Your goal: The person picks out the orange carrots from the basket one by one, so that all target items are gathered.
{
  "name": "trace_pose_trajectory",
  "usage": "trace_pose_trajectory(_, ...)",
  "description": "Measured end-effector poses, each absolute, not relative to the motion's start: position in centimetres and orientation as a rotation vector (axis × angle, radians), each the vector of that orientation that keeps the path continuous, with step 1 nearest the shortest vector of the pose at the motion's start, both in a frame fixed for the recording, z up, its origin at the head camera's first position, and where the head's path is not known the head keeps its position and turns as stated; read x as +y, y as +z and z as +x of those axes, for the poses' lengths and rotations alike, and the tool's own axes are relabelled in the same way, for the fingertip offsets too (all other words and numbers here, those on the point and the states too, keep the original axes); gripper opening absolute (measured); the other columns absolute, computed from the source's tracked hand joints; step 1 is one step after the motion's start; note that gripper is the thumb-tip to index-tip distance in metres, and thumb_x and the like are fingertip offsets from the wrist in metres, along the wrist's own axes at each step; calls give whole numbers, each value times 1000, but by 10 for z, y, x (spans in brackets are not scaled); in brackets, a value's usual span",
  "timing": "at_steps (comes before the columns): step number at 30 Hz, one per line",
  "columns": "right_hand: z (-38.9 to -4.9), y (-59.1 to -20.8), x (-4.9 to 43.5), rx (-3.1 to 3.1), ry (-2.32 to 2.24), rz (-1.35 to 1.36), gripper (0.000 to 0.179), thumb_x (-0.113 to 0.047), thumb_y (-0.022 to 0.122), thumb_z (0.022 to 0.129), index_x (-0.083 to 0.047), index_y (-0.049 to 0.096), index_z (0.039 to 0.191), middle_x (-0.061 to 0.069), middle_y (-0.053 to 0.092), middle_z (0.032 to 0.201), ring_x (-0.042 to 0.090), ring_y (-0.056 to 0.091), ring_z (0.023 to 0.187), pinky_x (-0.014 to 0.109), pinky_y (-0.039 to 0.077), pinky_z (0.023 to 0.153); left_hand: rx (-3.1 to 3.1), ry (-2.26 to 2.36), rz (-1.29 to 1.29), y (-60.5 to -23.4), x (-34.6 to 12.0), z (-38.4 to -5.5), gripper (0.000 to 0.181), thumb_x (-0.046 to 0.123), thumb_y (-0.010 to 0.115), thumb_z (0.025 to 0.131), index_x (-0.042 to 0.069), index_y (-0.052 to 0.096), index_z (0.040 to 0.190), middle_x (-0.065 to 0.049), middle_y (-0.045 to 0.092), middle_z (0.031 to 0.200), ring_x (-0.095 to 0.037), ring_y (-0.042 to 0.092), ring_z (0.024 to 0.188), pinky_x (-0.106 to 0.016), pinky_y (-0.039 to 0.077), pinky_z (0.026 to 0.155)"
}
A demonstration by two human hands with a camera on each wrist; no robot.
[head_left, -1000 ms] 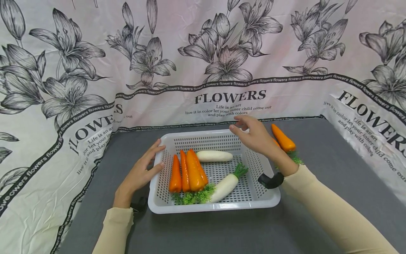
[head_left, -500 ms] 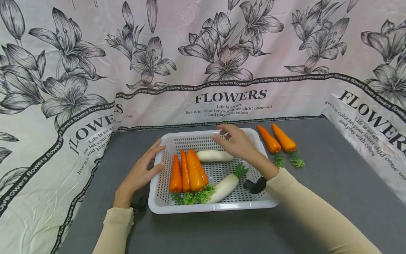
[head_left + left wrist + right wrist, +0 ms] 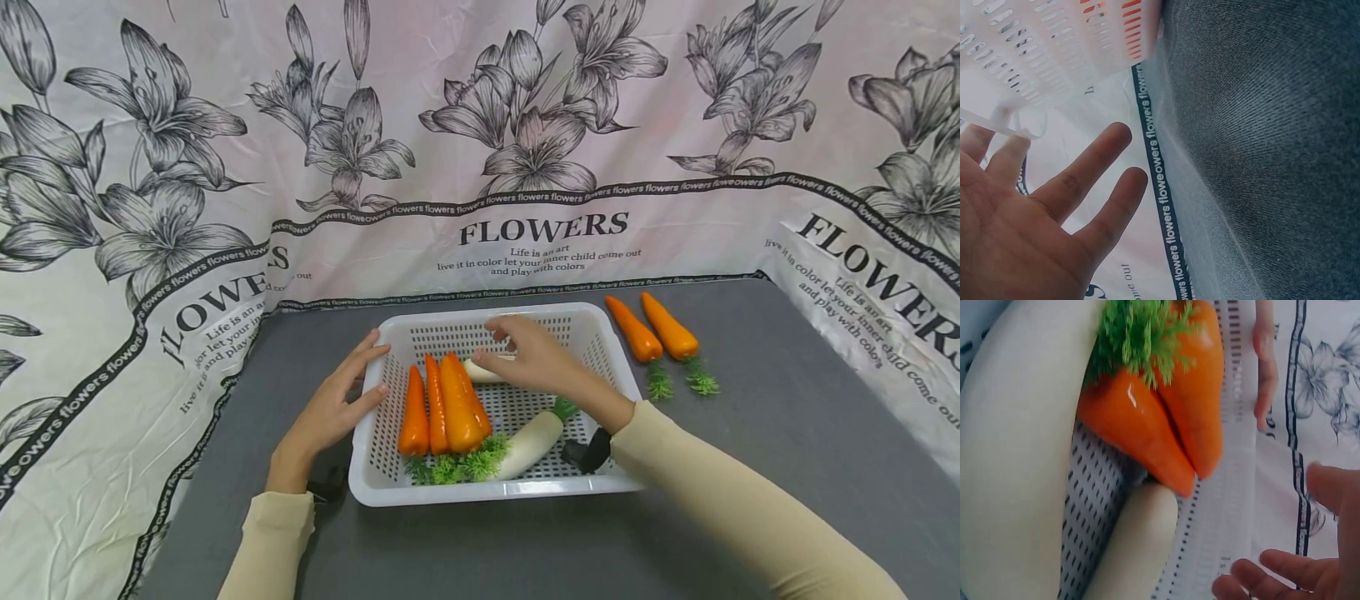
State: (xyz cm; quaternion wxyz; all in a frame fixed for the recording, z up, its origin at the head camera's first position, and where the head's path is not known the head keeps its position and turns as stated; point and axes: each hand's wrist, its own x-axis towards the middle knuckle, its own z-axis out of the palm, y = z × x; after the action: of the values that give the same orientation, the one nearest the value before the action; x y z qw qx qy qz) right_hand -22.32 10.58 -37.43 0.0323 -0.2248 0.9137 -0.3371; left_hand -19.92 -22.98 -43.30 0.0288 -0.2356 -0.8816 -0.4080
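White radish [image 3: 483,371] is lying at the back of the white basket [image 3: 480,492], mostly hidden under the right hand [image 3: 536,360]; the hand is hovering over it, fingers looking relaxed and open in the right wrist view, contact not clear; a 2nd radish [image 3: 528,442] is lying diagonally at the front; 3 carrots [image 3: 442,408] are sitting side by side on the left; left hand [image 3: 330,408] is resting flat and open against the basket's left rim; 2 loose carrots [image 3: 652,333] are lying on the grey table [image 3: 787,417] right of the basket; right wrist view is showing the carrot tips touching the back radish's end, unclear from the head.
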Motion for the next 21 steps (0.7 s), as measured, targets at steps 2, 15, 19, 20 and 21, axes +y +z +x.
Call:
trace_pose_trajectory(2,-222,-377,102,2779,-1009,-710,69,-49,64,96,-3,51,146,20,63,134,35,63,114,46,54,94,-2717,-1258,-730,-433,-230,-200,61,25,61,101,25,39,157,-1,18,172,-34,62,121,-57,52,98)
trace_pose_trajectory(15,-214,-383,82,2570,-839,-798,82,-51,65,92,3,42,150,22,58,138,33,61,118,46,54,97,-2724,-1267,-727,-433,-231,-199,61,26,61,101,25,38,157,-1,17,172,-34,61,123,-58,51,99)
trace_pose_trajectory(19,-212,-386,78,2557,-719,-835,90,-57,67,88,0,40,152,20,56,139,30,57,121,46,51,101,-2725,-1279,-727,-432,-230,-199,61,26,61,101,24,39,157,-1,17,172,-34,61,123,-58,51,99)
trace_pose_trajectory(20,-212,-387,77,2552,-684,-839,93,-60,67,86,-2,39,154,19,55,138,28,56,119,45,51,100,-2725,-1277,-729,-433,-230,-199,61,26,61,101,23,39,157,-1,17,172,-34,60,124,-58,51,100)
trace_pose_trajectory(21,-211,-388,76,2547,-648,-839,97,-62,67,85,-4,36,156,18,54,138,26,55,117,44,51,100,-2725,-1279,-727,-432,-230,-199,61,26,61,101,23,39,157,-1,17,172,-34,60,125,-58,51,100)
